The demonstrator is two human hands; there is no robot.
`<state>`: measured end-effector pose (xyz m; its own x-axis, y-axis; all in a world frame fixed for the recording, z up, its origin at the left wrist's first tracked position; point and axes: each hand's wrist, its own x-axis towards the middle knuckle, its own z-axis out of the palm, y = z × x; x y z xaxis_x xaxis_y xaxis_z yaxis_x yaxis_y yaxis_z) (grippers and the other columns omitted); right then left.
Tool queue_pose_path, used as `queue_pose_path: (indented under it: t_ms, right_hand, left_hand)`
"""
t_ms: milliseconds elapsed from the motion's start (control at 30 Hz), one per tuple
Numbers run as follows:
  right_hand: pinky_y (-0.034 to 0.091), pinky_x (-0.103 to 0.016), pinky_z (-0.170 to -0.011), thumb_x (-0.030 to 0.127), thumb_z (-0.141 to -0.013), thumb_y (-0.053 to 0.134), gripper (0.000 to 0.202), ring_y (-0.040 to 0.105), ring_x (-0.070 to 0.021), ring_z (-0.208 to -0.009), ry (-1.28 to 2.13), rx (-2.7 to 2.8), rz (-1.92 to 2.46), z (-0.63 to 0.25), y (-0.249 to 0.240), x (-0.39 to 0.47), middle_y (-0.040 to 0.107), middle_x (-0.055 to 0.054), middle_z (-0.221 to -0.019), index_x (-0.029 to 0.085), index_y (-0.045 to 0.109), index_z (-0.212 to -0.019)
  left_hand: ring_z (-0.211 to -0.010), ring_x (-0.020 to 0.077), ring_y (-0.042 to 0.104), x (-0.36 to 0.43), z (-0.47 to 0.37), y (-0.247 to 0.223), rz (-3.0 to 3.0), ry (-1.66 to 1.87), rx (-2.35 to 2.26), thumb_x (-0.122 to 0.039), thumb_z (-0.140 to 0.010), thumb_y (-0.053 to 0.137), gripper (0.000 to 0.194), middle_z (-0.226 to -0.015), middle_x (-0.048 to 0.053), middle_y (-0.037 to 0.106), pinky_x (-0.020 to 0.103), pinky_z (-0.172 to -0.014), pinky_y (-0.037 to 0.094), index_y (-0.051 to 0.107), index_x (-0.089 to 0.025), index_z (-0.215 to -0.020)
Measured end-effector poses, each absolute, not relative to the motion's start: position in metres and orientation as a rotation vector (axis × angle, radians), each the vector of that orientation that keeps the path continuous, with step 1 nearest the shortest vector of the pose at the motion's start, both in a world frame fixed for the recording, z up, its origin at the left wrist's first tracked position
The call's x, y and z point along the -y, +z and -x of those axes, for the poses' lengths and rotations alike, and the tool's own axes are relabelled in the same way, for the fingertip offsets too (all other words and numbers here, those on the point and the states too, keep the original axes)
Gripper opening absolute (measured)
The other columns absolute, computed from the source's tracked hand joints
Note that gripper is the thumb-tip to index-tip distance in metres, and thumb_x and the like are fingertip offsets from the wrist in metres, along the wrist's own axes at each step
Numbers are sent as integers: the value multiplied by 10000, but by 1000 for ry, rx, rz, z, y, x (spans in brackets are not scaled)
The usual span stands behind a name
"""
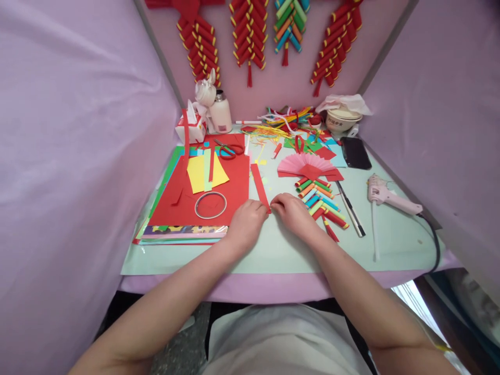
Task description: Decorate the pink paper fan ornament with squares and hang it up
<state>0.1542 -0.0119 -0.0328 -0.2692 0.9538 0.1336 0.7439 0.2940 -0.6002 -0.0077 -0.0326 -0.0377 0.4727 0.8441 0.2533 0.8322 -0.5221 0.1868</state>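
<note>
A narrow red paper strip (259, 183) lies on the pale green table mat, running away from me, with its near end between my hands. My left hand (249, 221) has its fingers curled onto that near end from the left. From the right, my right hand (292, 212) pinches at the same end; the fingertips partly hide the paper there. Just right of it lies a colourful paper firecracker string (318, 199) with a pink pleated fan (304, 164) at its top. Left of my hands is a stack of red paper sheets (172, 208) with a metal ring (211, 205) on it.
Red-handled scissors (230, 151) and yellow paper (197, 174) lie on the stack. At right are a pen (350, 208), a phone (355, 153) and a corded glue gun (394, 200). Behind stand a tissue box (191, 129), a white bottle (221, 114) and a bowl (342, 121).
</note>
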Motion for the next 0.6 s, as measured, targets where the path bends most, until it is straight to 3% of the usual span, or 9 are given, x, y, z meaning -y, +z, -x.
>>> queue_pose_path:
  t_ms: [167, 433, 600]
  right_hand:
    - [406, -273, -724, 208, -850, 559, 98, 572, -159, -756, 680, 1895, 1425, -160, -31, 12, 649, -20, -790, 193, 622, -777]
    - [454, -311, -724, 281, -881, 515, 177, 567, -184, -819, 512, 1650, 1276, -158, -12, 16, 609, -78, -984, 190, 598, -1008]
    - [373, -403, -941, 350, -886, 546, 297, 504, -258, -1129, 123, 1705, 1210, -159, 23, 25, 594, -117, -1170, 214, 578, -1147]
  left_hand:
    - [-799, 206, 577, 24, 11, -34, -2828, 383, -1504, -167, -923, 462, 190, -820, 76, 647, 315, -696, 454, 647, -147, -883]
    - [-930, 188, 616, 20, 23, 9, -2261, 1382, -1656, -282, -933, 456, 200, -941, 67, 686, 325, -881, 454, 640, -206, -910]
    - [-800, 156, 613, 28, 15, 22, -1646, 1635, -1467, -367, -913, 493, 202, -832, 25, 644, 270, -751, 484, 600, -202, -871]
